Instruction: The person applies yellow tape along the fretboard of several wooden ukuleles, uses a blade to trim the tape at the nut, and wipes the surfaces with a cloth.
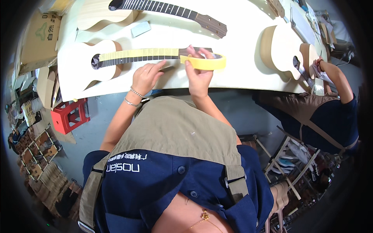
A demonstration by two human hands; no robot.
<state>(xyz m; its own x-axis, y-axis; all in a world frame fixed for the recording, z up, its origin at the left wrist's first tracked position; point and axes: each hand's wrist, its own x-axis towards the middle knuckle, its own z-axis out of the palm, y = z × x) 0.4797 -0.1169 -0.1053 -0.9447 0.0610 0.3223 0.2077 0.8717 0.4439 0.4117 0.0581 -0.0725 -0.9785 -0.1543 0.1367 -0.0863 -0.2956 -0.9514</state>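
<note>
A pale-wood ukulele [81, 56] lies flat on the white table, its neck pointing right. A strip of yellow masking tape [143, 53] covers the far half of its dark fretboard [132, 60]; frets show along the near half. My right hand [199, 77] grips a roll of yellow masking tape [213, 64] at the headstock end, thumb in front and fingers behind. The roll partly hides the headstock. My left hand [147, 77] is beside the near edge of the neck, fingers stretched toward the fretboard, with nothing visible in them.
Another ukulele [171, 7] lies at the far side, with a small grey block [140, 28] below it. At right, a co-worker's arm [338, 75] reaches to pale ukulele bodies [279, 50]. A red stool [70, 115] and a cardboard box [40, 39] are at left.
</note>
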